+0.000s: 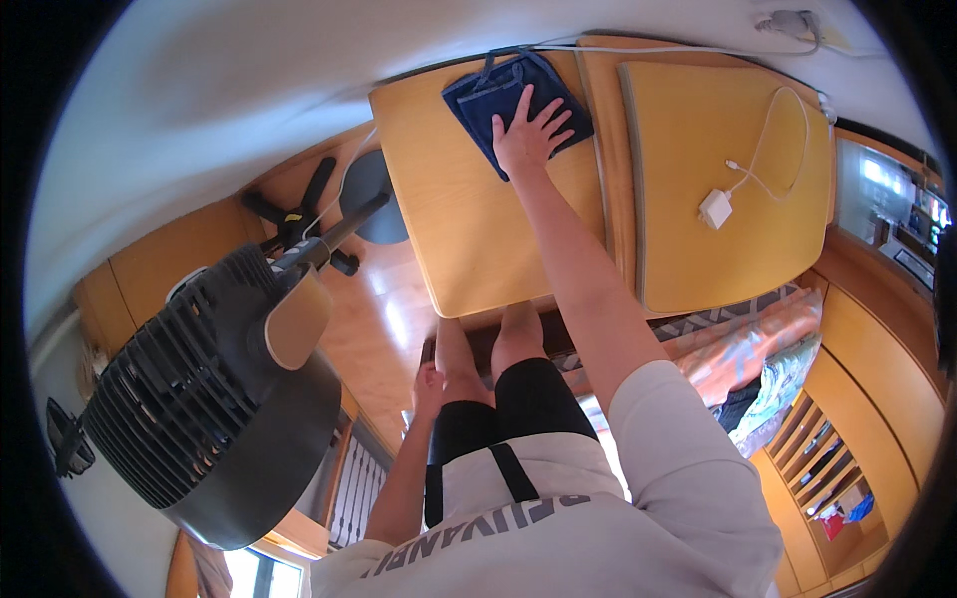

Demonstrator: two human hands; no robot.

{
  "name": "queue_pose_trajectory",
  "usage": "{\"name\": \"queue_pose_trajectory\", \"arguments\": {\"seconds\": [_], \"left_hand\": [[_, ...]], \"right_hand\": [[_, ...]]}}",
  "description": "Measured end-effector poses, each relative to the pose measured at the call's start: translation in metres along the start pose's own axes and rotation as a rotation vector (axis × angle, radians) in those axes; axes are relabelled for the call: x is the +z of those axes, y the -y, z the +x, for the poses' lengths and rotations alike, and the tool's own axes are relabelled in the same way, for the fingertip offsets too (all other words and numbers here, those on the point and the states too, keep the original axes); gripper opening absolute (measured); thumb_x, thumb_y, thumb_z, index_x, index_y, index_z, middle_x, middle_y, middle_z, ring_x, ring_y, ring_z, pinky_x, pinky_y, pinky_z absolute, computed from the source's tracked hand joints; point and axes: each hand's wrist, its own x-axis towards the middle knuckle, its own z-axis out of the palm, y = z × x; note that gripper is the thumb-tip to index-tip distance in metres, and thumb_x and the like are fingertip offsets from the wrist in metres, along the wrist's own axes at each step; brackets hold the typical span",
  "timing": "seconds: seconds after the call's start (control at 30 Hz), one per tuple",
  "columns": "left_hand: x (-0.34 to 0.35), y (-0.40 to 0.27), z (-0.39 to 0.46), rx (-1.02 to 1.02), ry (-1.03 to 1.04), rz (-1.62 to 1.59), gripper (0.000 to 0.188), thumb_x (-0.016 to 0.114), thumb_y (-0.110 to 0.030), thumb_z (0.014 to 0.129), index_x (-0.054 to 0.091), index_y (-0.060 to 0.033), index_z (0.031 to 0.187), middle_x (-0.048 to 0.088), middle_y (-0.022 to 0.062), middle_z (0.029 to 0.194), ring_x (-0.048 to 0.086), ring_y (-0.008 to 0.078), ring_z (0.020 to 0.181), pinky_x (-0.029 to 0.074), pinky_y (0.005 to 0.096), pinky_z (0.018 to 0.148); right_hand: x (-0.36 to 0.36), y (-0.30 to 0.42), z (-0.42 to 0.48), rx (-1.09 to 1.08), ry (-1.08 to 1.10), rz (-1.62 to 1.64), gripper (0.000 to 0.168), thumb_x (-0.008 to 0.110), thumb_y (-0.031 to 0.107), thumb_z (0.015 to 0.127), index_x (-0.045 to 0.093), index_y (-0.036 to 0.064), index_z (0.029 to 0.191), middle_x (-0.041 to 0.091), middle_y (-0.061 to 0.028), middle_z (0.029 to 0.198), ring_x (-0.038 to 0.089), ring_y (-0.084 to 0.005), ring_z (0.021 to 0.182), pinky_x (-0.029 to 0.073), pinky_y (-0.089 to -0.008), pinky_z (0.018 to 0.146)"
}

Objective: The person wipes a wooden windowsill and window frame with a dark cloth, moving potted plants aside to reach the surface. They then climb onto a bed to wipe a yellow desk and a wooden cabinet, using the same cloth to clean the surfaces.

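My right hand (528, 142) lies with its fingers spread on a folded navy-blue cloth item (478, 112) that has loops or straps at its far edge. The cloth rests near the wall on a light wooden tabletop (478, 239). Down beside my left knee is my left hand (428, 390), its fingers partly bent. A narrow dark object (428, 351) shows just beyond it; whether the hand holds this cannot be told.
A black fan (224, 389) stands close on the left, its pole and round base beyond. To the right, a yellowish board (733, 254) bears a white charger (716, 208) with its cable. Bedding (748, 344) lies below that board. A white cord runs along the wall.
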Motion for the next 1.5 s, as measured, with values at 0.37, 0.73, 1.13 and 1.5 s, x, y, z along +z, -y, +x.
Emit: {"name": "queue_pose_trajectory", "arguments": {"seconds": [0.37,0.73,1.13,1.5], "left_hand": [[0.006,0.010,-0.069,-0.394,0.320,0.456,0.097,0.055,-0.066,0.083,0.031,0.0072,0.141,0.046,0.0358,0.134,0.044,0.0471,0.127,0.036,0.0459,0.107],[0.013,0.022,-0.079,-0.375,0.226,0.391,0.097,0.057,-0.063,0.081,0.029,0.0056,0.144,0.044,0.0320,0.138,0.042,0.0446,0.130,0.034,0.0466,0.108],[0.019,0.006,-0.088,-0.426,0.221,0.387,0.098,0.058,-0.063,0.082,0.026,0.0037,0.146,0.041,0.0316,0.140,0.040,0.0434,0.131,0.034,0.0458,0.109],[0.007,0.027,-0.081,-0.384,0.216,0.322,0.093,0.059,-0.062,0.081,0.034,0.0026,0.143,0.047,0.0324,0.134,0.046,0.0433,0.127,0.038,0.0463,0.105]], "right_hand": [[-0.021,-0.133,-0.225,-0.142,0.257,-0.126,0.073,0.053,0.046,0.093,0.019,0.021,0.153,0.008,-0.0334,0.153,0.015,-0.0562,0.137,0.019,-0.0679,0.108],[-0.009,0.031,0.043,0.169,0.194,0.033,0.087,0.062,0.044,0.083,0.013,0.029,0.154,0.000,-0.0376,0.152,0.005,-0.0594,0.138,0.006,-0.0777,0.101],[0.016,0.082,0.000,-0.674,0.149,0.085,0.058,0.059,0.034,0.086,0.044,0.034,0.142,0.020,-0.0176,0.157,0.016,-0.0405,0.144,0.009,-0.0670,0.111],[-0.002,-0.060,0.001,-0.223,-0.015,0.025,0.061,0.055,0.028,0.091,0.033,0.027,0.148,0.021,-0.0236,0.154,0.022,-0.0455,0.140,0.019,-0.0621,0.111]]}}
